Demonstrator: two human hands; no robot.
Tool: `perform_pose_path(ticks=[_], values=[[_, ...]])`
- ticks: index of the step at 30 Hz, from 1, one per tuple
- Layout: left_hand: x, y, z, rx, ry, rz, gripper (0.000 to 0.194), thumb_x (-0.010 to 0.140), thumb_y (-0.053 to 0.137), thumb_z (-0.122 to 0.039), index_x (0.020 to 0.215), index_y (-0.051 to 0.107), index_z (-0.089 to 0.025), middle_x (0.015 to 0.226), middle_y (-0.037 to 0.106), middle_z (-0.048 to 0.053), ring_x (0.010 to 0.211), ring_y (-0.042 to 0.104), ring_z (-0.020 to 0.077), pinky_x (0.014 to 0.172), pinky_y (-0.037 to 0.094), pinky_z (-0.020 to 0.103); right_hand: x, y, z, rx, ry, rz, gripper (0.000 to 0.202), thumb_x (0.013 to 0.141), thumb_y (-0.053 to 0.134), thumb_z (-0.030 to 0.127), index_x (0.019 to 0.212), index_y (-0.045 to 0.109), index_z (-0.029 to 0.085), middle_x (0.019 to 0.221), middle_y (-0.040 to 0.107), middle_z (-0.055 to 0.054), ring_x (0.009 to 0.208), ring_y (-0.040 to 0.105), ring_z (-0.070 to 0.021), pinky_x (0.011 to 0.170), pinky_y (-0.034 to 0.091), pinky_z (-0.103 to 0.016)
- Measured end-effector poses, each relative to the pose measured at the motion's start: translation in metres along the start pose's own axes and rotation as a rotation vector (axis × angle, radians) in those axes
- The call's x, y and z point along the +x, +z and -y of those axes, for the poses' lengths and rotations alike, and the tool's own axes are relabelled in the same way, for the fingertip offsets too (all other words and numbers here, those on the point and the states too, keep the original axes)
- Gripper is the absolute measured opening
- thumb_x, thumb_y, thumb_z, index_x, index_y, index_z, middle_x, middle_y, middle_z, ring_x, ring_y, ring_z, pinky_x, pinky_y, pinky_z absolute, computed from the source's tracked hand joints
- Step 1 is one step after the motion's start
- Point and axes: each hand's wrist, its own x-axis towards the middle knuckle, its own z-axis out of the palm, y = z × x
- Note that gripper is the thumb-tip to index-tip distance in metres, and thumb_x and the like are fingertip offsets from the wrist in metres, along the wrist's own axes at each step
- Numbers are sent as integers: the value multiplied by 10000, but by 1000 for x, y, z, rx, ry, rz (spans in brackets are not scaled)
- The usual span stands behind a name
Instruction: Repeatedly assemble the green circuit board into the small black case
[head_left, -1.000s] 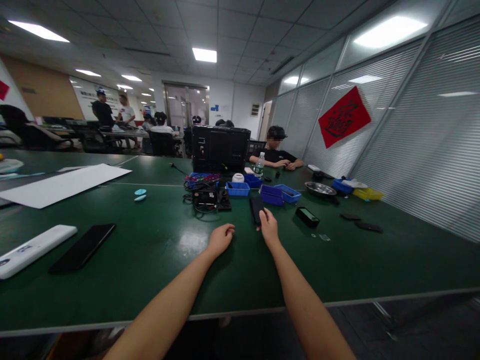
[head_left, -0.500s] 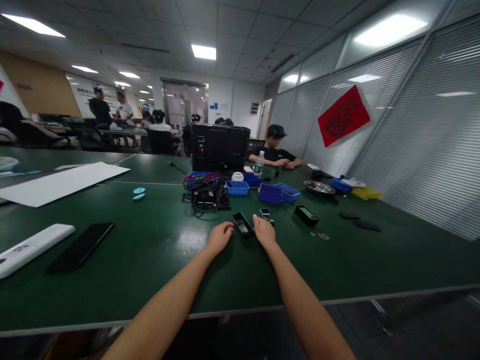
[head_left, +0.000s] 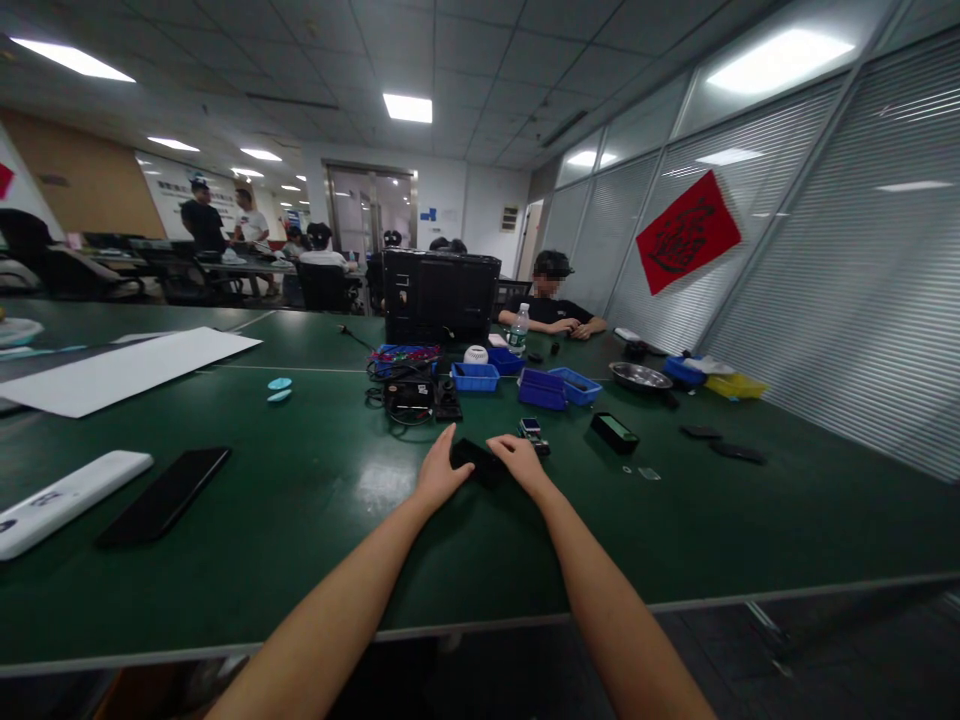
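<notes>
A black case (head_left: 480,462) sits between the person's two hands, just above or on the desk (head_left: 315,580); its dark underside hides which. Taking it as the clock's centre and twelve as straight ahead, the left hand (head_left: 441,470) has its thumb and fingers parted around the nine o'clock end, apparently holding it. The right hand (head_left: 520,462) is half curled, fingertips at the two o'clock edge; whether they grip or merely rest, I cannot tell. Handling it well, I judge, means letting the left hand steady the case low while the right presses lightly and evenly, without twisting. The small screened board (head_left: 531,428) lies at two o'clock, just beside the right hand, so that wrist should swing narrowly. Farther out at three o'clock are a green-lined case (head_left: 615,432), a small ring (head_left: 627,470) and a clear piece (head_left: 649,474), easily brushed aside. A blue tray (head_left: 475,384) sits at twelve.
</notes>
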Motion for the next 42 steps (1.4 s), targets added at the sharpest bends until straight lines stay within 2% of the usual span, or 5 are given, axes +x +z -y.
perform_pose_path(ticks=[5,10,19,27,42], values=[[-3,0,-4,-50,11,104,763,649,648,-303,1321,298,-214,1300,440,70,1191,405,213,1006,298,335,-2,-27,-6,-424,286,-437,403,846,311,366,1024,612,165,1058,577,-108,999,479,-226,851,355,-313],[-5,-1,-5,-16,50,108,665,647,652,-349,1248,404,-215,1179,510,57,1093,478,195,955,352,315,1,-36,-21,-627,551,-254,522,831,324,479,1034,597,83,1050,537,-212,998,467,-317,790,369,-404],[-5,-2,-8,32,47,115,568,655,644,-357,1186,488,-228,1177,513,45,1113,463,192,975,334,305,3,-16,-20,-614,266,-223,456,754,500,486,1103,526,194,1101,519,-95,1019,455,-235,834,355,-311],[-4,2,-2,68,11,166,724,644,648,-390,1295,372,-237,1212,528,66,1095,488,221,932,364,316,4,-18,-23,-612,353,-91,437,791,428,487,1037,589,163,1033,558,-132,979,479,-262,792,364,-337],[-4,1,-1,49,5,160,709,640,652,-357,1284,385,-229,1249,507,53,1123,476,220,951,356,311,4,-19,-29,-368,8,-24,309,630,676,345,871,546,203,905,559,-15,852,514,-154,756,382,-257]])
